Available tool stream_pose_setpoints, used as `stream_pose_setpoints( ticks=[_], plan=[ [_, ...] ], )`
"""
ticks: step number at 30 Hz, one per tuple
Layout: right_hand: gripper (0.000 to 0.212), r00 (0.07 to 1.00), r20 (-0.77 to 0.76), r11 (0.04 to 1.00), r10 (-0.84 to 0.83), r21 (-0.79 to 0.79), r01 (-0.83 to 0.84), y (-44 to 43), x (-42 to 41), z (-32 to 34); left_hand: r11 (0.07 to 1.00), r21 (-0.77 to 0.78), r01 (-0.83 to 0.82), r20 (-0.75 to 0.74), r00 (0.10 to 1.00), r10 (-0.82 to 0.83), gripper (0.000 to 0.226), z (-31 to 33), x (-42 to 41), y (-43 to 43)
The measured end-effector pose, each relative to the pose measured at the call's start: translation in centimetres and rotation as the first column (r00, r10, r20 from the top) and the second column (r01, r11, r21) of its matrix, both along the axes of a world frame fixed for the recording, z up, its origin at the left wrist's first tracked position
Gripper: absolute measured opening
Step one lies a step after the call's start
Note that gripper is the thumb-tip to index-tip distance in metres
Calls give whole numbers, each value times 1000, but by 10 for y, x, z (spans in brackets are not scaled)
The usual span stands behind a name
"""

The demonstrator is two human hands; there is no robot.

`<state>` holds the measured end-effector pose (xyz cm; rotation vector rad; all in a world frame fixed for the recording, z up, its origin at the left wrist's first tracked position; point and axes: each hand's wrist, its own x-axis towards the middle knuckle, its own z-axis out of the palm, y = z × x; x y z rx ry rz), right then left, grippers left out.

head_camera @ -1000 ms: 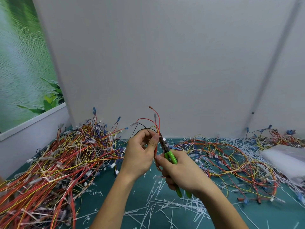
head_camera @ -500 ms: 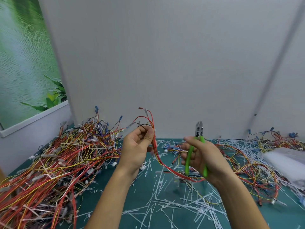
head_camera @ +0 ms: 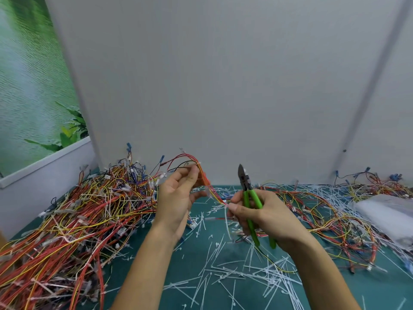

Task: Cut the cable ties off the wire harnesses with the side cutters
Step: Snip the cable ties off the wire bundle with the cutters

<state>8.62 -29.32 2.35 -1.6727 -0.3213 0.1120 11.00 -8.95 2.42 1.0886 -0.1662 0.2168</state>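
Nearest, at 6 o'clock: loose cut ties (head_camera: 223, 276) scattered over the green mat (head_camera: 335, 294). Plenty are off already.

Right hand (head_camera: 268, 218), 4 o'clock of centre: fingers curled round the green handles of the cutters (head_camera: 245, 198), tool parked in the palm, nose up toward 12 and clear of any wire. The blades look shut. Thumb and forefinger reach out toward 9 and pinch the near end of the harness (head_camera: 212, 191), where a white scrap shows; whether that is a tie I cannot tell.

Left hand (head_camera: 176, 198), 8 o'clock of centre: thumb and fingertips nip the harness higher up, other fingers loose. The harness runs taut between the hands, off the mat, its far ends arching up toward 11.

Change: a second ago the cutters were at the wire beside the left thumb. Half a second ago the hands were apart, the tool raised and the harness sagging in a loop. Now the right fingertips are back on the wire, blades idle. I judge a cut is made and the hand is stripping the severed tie or feeling for the next one.

Further out: a big heap (head_camera: 78, 220) of harnesses at 9 o'clock, many still tied; a thinner tangle (head_camera: 324, 209) and a white bag (head_camera: 386, 211) at 3. Much work remains.
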Motion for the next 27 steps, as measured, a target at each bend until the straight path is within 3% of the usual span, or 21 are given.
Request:
stream_pose_setpoints(
  ticks=[3,7,10,14,17,21,27],
  plan=[
    [6,997,30,992,-66,108,62,-1,2,0,957,269,110,26,992,-122,37,-1,-4,0],
    [7,998,37,986,-57,161,50,-1,3,0,850,489,197,81,960,-269,29,-7,-10,-15],
    [17,998,49,986,-40,164,31,0,2,0,862,496,102,155,967,-204,29,-11,-10,-24],
    [30,967,180,984,-179,48,173,0,-5,4,886,462,28,163,980,-116,24,-16,-7,-29],
    [18,945,286,984,-161,-22,174,2,-8,5,856,513,-60,191,980,-46,27,-20,-5,-33],
    [14,922,339,981,-186,20,190,8,-6,3,835,542,-99,218,976,-26,20,-24,-5,-37],
    [13,893,341,954,-295,52,295,7,-2,-1,894,445,-48,233,970,-64,14,-23,-8,-40]
  ],
)
